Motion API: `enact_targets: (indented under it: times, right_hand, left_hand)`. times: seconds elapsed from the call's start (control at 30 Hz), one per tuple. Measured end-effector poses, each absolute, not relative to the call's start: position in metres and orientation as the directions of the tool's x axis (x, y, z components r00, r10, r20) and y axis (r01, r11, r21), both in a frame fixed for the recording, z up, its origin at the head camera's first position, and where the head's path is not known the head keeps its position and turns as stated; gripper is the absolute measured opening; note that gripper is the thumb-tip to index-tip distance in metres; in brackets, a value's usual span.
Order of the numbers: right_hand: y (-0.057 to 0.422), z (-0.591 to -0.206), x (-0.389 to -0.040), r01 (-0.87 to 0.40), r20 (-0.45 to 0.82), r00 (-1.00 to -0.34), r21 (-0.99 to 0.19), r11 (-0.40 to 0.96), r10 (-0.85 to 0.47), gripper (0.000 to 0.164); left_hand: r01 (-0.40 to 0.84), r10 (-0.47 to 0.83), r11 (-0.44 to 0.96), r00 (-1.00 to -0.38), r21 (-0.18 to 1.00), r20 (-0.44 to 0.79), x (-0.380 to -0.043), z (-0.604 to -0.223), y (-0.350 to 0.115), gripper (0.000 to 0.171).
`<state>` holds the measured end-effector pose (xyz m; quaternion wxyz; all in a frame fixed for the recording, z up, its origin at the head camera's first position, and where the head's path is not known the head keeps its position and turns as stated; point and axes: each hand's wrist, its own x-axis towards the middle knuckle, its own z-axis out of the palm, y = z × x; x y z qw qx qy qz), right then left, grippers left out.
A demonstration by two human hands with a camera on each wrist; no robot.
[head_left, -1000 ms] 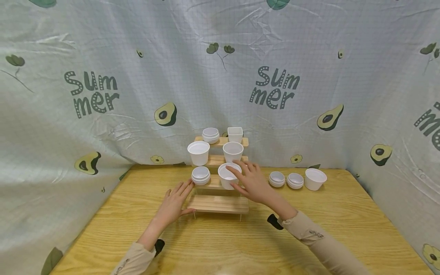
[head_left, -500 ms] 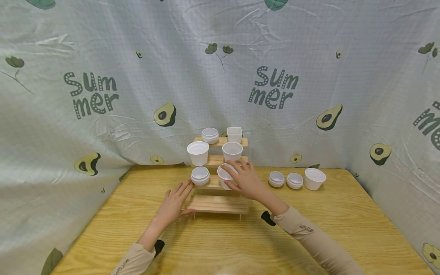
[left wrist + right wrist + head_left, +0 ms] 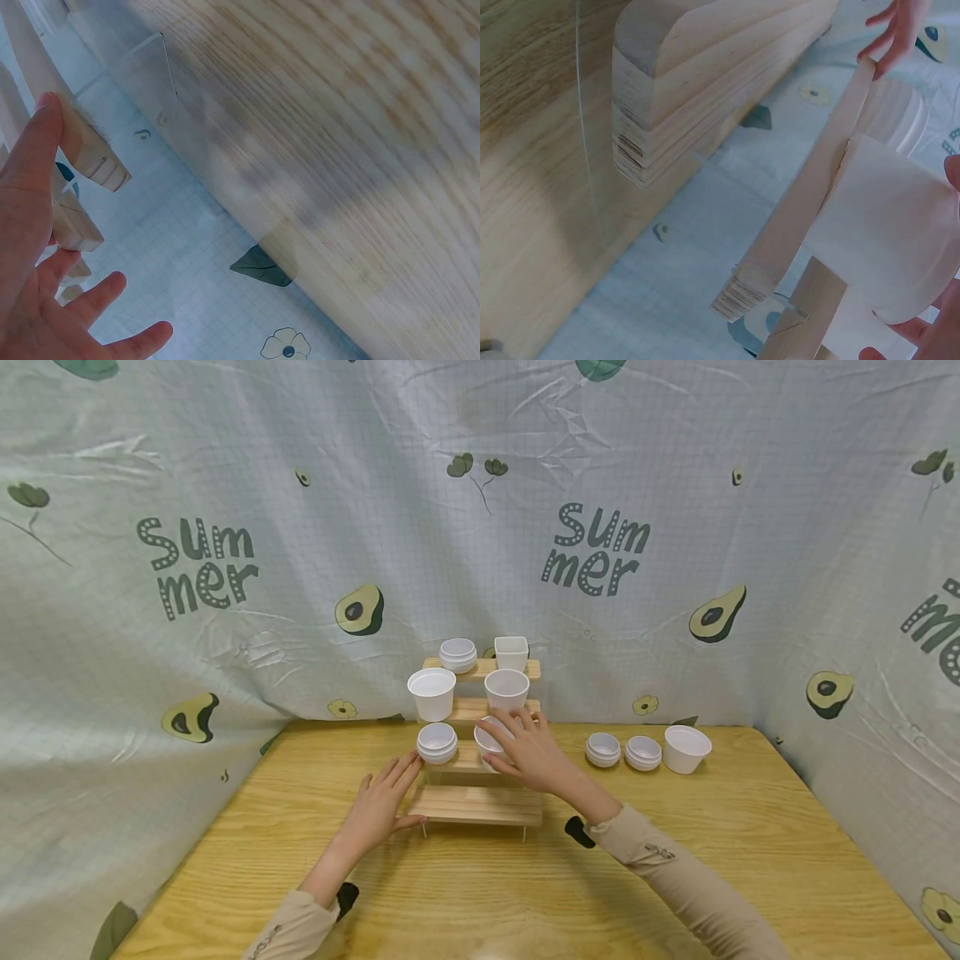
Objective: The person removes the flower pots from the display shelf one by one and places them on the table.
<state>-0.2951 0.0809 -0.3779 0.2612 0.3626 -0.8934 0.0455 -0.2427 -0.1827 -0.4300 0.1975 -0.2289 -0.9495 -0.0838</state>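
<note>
A tiered wooden stand [image 3: 474, 807] with clear supports bears white plastic cups and jars. My right hand [image 3: 527, 753] holds a round white cup [image 3: 885, 225] on the second step from the front. Its thumb and fingers lie on opposite sides of the cup's rim in the right wrist view. My left hand [image 3: 380, 810] rests against the stand's left end with fingers spread. In the left wrist view its thumb touches the front board [image 3: 82, 135], and a finger meets the end of the board behind. Beside those fingertips stands a low white jar [image 3: 437, 745].
Higher on the stand are a wide cup [image 3: 432, 695], a round cup [image 3: 507, 690], a low jar [image 3: 458, 656] and a square cup [image 3: 512, 654]. Two low jars [image 3: 603, 750] and another cup [image 3: 686, 750] stand on the table to the right. A printed cloth [image 3: 465, 543] hangs behind.
My right hand has shifted slightly left and closed in around the cup, covering more of it; its forearm moved left too. The left hand stays against the stand.
</note>
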Motion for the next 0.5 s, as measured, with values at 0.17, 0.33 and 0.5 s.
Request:
enact_targets:
  times: [0.17,0.33,0.5]
  right_hand:
    - [0.0795,-0.3775,-0.2957,-0.678,0.500,-0.594,0.111,0.727,-0.630,0.046]
    - [0.0792,-0.3764,-0.2949,-0.677,0.500,-0.596,0.108,0.728,-0.628,0.044]
    - [0.0790,-0.3766,-0.2939,-0.677,0.506,-0.594,0.107,0.728,-0.626,0.044]
  left_hand:
    - [0.466,0.401,0.882,-0.818,0.068,0.412,-0.2430,-0.4310,-0.1833,0.084]
    - [0.467,0.404,0.882,-0.817,0.062,0.412,-0.2426,-0.4310,-0.1834,0.084]
    - [0.470,0.407,0.881,-0.813,0.055,0.416,-0.2428,-0.4317,-0.1833,0.084]
